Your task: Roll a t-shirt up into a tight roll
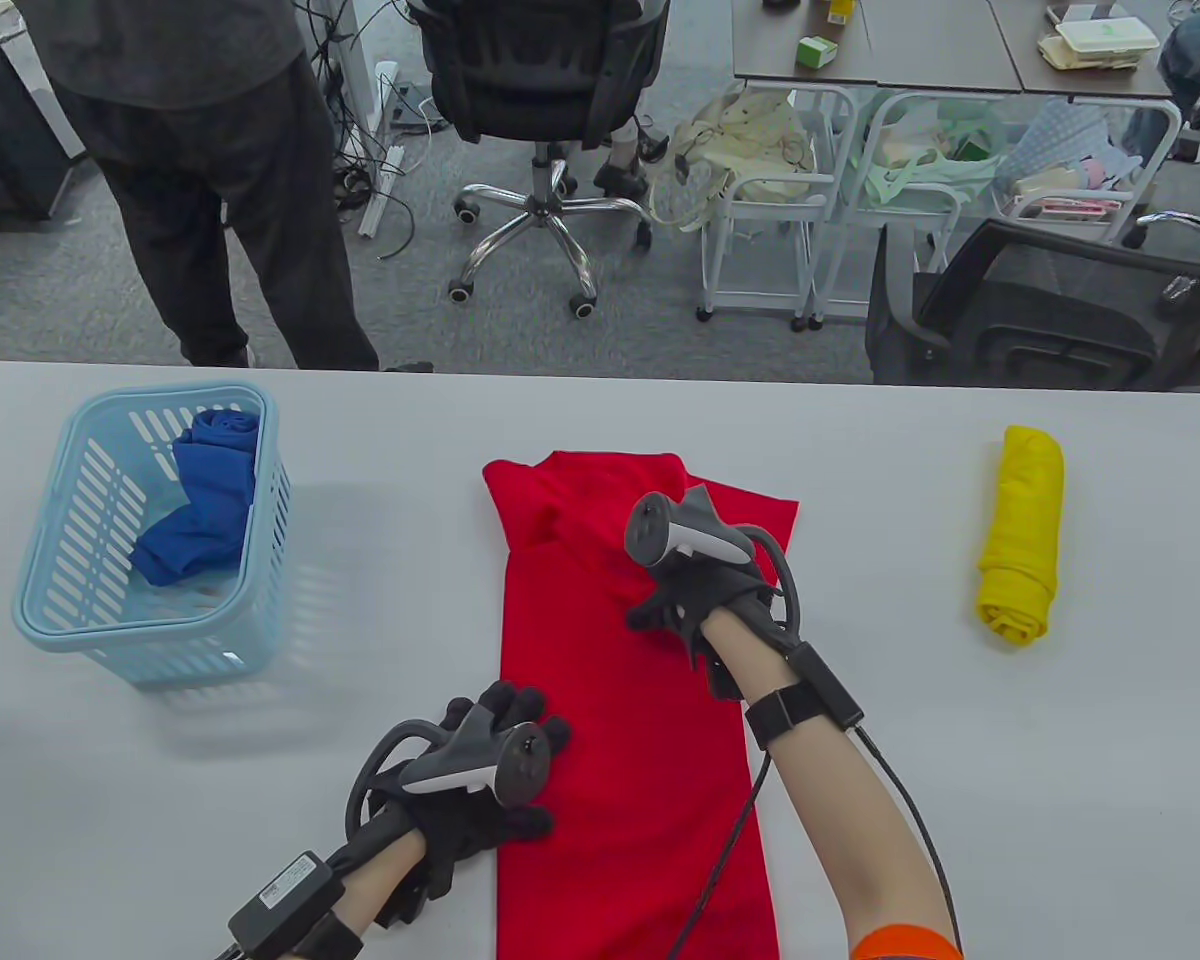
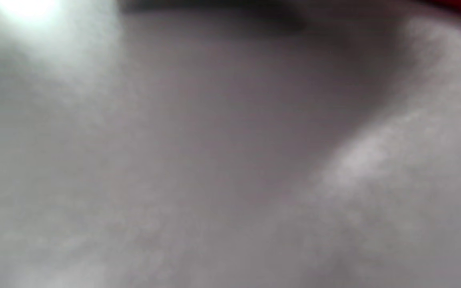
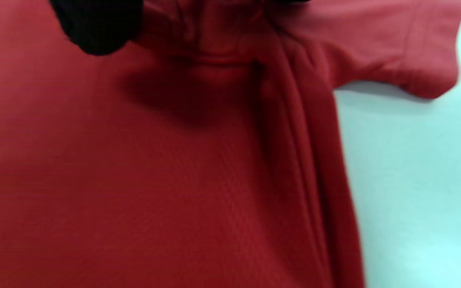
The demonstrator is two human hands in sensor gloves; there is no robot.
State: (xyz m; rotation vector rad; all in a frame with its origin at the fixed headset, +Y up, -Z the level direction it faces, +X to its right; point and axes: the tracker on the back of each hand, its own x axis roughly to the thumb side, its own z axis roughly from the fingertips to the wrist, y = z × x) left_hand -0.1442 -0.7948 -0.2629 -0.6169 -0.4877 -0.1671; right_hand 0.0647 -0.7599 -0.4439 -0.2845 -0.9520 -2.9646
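Observation:
A red t-shirt (image 1: 630, 720) lies on the white table (image 1: 960, 780), folded lengthwise into a long strip that runs from the front edge to its collar at the back. One sleeve (image 1: 765, 512) sticks out on the right. My left hand (image 1: 520, 725) rests flat on the strip's left edge with its fingers spread. My right hand (image 1: 695, 585) presses on the upper part beside the sleeve, its fingertips hidden under the tracker. In the right wrist view the red t-shirt (image 3: 174, 180) fills the frame, with a black fingertip (image 3: 94, 28) at the top. The left wrist view is a grey blur.
A light blue basket (image 1: 50, 610) holding a blue garment (image 1: 205, 500) stands at the left. A rolled yellow garment (image 1: 1022, 535) lies at the right. Behind the table's far edge a person (image 1: 210, 150) stands, with office chairs (image 1: 545, 90) and carts beyond.

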